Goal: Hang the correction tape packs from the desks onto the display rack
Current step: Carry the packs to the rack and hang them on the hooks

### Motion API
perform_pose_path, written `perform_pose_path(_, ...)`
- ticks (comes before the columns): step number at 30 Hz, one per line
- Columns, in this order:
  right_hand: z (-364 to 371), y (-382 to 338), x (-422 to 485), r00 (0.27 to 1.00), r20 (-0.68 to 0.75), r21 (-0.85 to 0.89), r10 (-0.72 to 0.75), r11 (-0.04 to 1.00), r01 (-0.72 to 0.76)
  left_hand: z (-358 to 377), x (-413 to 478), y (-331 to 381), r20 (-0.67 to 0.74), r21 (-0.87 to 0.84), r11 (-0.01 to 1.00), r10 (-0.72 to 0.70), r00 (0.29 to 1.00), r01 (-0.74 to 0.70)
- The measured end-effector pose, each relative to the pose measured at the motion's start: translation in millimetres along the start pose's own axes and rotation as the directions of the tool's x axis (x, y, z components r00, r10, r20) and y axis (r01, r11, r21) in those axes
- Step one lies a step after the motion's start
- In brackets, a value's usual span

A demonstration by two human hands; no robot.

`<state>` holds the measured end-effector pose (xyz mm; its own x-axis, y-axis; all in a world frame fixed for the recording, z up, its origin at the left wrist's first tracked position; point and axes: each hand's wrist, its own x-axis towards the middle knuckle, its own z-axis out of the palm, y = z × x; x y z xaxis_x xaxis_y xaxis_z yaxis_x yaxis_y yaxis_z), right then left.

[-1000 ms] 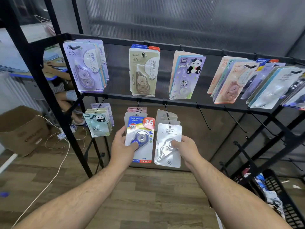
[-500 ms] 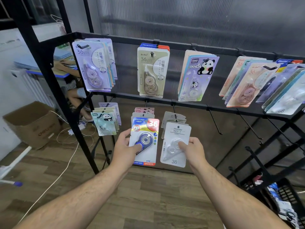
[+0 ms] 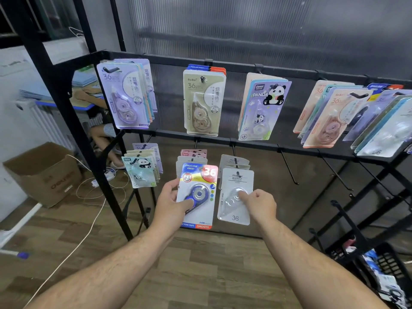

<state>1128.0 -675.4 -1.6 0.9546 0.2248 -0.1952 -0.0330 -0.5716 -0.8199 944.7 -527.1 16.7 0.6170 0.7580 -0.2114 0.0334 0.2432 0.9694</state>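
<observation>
Two packs, one per hand. My left hand (image 3: 172, 202) grips the blue pack (image 3: 198, 194) by its left edge, thumb on the blister, in front of the middle of three stacks on the display rack's (image 3: 256, 145) lower rail. My right hand (image 3: 260, 205) pinches the white pack (image 3: 234, 197), hung on the right-hand hook.

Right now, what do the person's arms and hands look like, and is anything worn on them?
Both forearms are bare to the frame edge, lightly haired, with no sleeve in view. The left hand and right hand are ungloved; no watch, ring or bracelet shows.
</observation>
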Motion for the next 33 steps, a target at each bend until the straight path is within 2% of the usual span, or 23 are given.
perform_pose_path(2, 1, 0, -2, 0.999, 0.048, -0.050, 0.007, 0.999, -0.005, -1, 0, -1, 0.000, 0.006, 1.000, -0.004, 1.000, 0.004)
perform_pose_path(5, 3, 8, -5, 0.991, 0.135, -0.030, 0.014, 1.000, -0.010, 0, -1, -2, 0.015, 0.017, 1.000, -0.010, 1.000, 0.009)
perform_pose_path(7, 2, 6, -12, 0.986, 0.164, 0.083, 0.009, 0.996, -0.023, 2, -2, -4, 0.032, 0.037, 0.999, -0.014, 0.999, 0.013)
perform_pose_path(10, -1, -4, -25, 0.948, 0.317, 0.318, -0.012, 0.943, -0.094, 10, -2, -6, 0.056, 0.071, 0.997, -0.018, 0.998, 0.014)
perform_pose_path(13, -8, -16, -35, 0.914, 0.388, 0.359, -0.119, 0.933, -0.031, 22, -1, -11, 0.096, 0.113, 0.994, -0.003, 0.995, -0.008)
perform_pose_path(15, -11, -20, -37, 0.914, 0.377, 0.317, -0.151, 0.948, 0.025, 31, -1, -13, 0.138, 0.147, 0.988, 0.018, 0.990, -0.039)
perform_pose_path(18, -14, -19, -34, 0.943, 0.309, 0.266, -0.125, 0.963, 0.040, 39, 0, -16, 0.200, 0.259, 0.959, 0.066, 0.978, -0.117)
perform_pose_path(20, -16, -16, -30, 0.962, 0.255, 0.249, -0.100, 0.968, 0.034, 38, 0, -16, 0.227, 0.460, 0.855, 0.149, 0.963, -0.240)
perform_pose_path(22, -18, -12, -23, 0.980, 0.189, 0.233, -0.067, 0.972, 0.021, 34, 1, -17, 0.273, 0.631, 0.679, 0.259, 0.926, -0.376)
perform_pose_path(24, -19, -8, -15, 0.990, 0.138, 0.213, -0.037, 0.977, 0.007, 31, 0, -15, 0.332, 0.689, 0.574, 0.294, 0.896, -0.443)
perform_pose_path(26, -20, -4, -7, 0.995, 0.102, 0.173, -0.004, 0.985, -0.014, 30, -2, -13, 0.346, 0.710, 0.545, 0.282, 0.895, -0.446)
perform_pose_path(33, -12, 6, 2, 0.997, 0.055, 0.074, 0.061, 0.995, -0.065, 26, 2, -20, 0.339, 0.708, 0.553, 0.281, 0.898, -0.440)
